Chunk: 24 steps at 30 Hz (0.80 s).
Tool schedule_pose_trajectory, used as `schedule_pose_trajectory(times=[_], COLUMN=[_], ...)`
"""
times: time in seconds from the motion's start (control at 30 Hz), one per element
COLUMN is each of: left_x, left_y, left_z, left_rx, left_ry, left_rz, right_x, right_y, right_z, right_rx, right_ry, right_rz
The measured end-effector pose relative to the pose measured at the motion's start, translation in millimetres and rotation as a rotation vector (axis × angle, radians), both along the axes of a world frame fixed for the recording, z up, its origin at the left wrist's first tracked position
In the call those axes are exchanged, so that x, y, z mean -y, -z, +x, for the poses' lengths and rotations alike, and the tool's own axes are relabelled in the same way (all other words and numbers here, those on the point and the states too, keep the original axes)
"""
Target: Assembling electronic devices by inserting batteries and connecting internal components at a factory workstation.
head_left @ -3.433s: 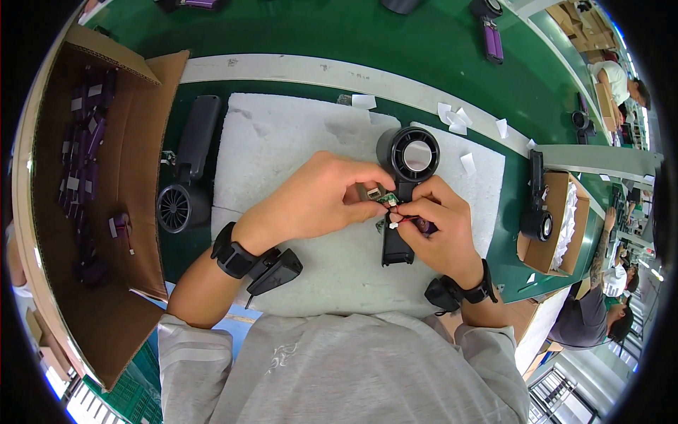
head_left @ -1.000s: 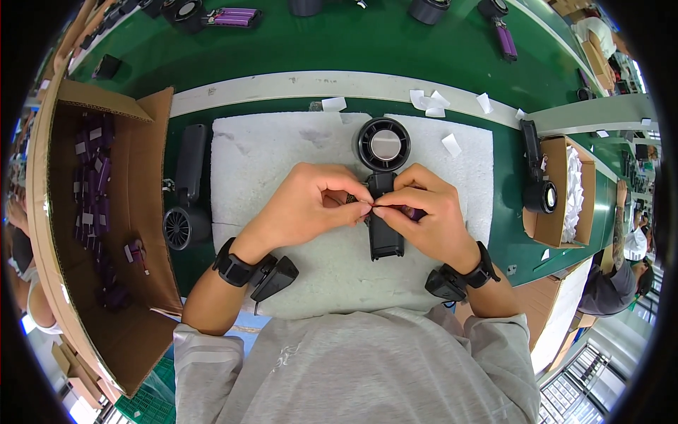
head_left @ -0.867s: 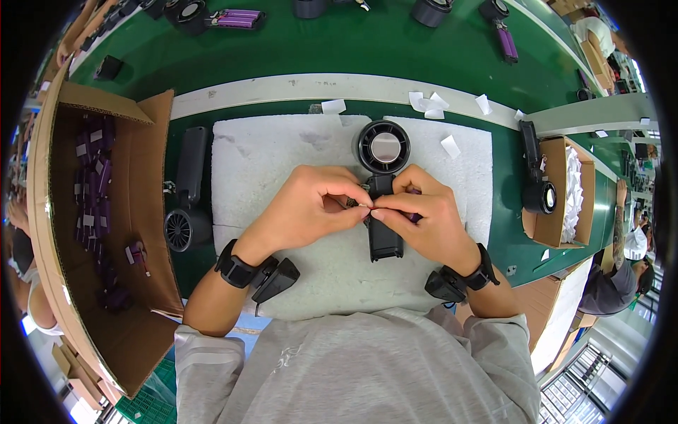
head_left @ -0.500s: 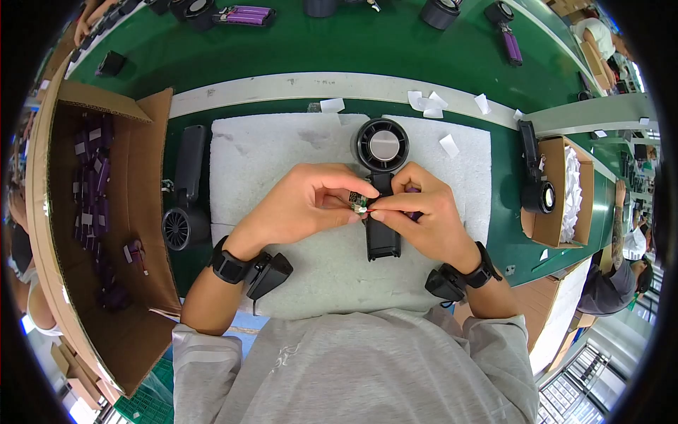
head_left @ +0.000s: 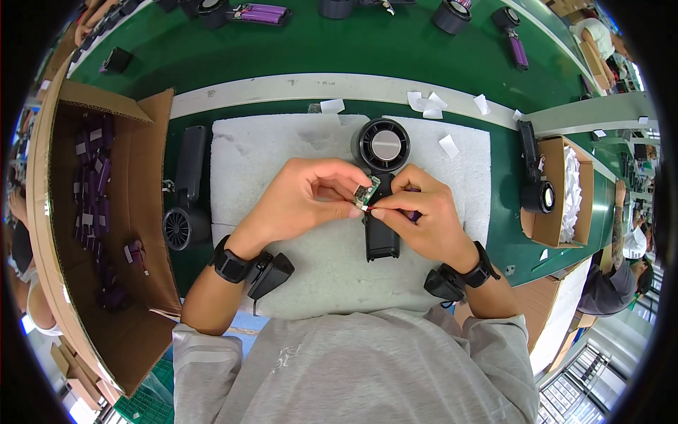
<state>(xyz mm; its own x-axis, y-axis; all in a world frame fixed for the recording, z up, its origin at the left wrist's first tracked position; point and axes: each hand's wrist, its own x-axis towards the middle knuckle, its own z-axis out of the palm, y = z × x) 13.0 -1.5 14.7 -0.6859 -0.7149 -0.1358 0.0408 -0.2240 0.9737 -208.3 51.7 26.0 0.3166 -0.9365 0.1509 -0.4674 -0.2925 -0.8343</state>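
My left hand [head_left: 307, 194] pinches a small green circuit board [head_left: 366, 191] between thumb and fingers. Thumb and forefinger of my right hand [head_left: 424, 208] grip a small plug with a thin red wire [head_left: 369, 208] at the board's lower edge; whether it is seated I cannot tell. A purple battery pack [head_left: 412, 205] shows partly within the right hand's curled fingers. Beneath both hands lies a black handheld fan [head_left: 382, 240], its round head [head_left: 385, 146] pointing away from me and its handle toward me. The handle's middle is partly hidden by the hands.
A white foam mat [head_left: 282, 141] lies under the work. At left stand a cardboard box [head_left: 145, 233] of purple battery packs and another black fan [head_left: 187, 184]. To the right are a fan [head_left: 537, 169] and a small carton [head_left: 583, 226]. Fan parts [head_left: 452, 15] line the green belt [head_left: 296, 49] beyond.
The circuit board has tilted up and shows more of its face between my hands. On the far belt, the fan parts have shifted slightly right and nearer.
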Motion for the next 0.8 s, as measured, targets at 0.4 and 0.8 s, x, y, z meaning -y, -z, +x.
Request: schedule_pose_trajectory(times=[0.4, 0.8], left_x=[-2, -10], left_y=[-1, -7], left_z=[-4, -9], left_rx=[0.032, 0.175], left_ry=[-0.04, -0.138], left_rz=[-0.133, -0.501], right_x=[-2, 0], right_y=[2, 1], right_z=[2, 15], right_rx=[-0.008, 0.038], right_ry=[0.012, 0.177], right_rz=[-0.085, -0.203])
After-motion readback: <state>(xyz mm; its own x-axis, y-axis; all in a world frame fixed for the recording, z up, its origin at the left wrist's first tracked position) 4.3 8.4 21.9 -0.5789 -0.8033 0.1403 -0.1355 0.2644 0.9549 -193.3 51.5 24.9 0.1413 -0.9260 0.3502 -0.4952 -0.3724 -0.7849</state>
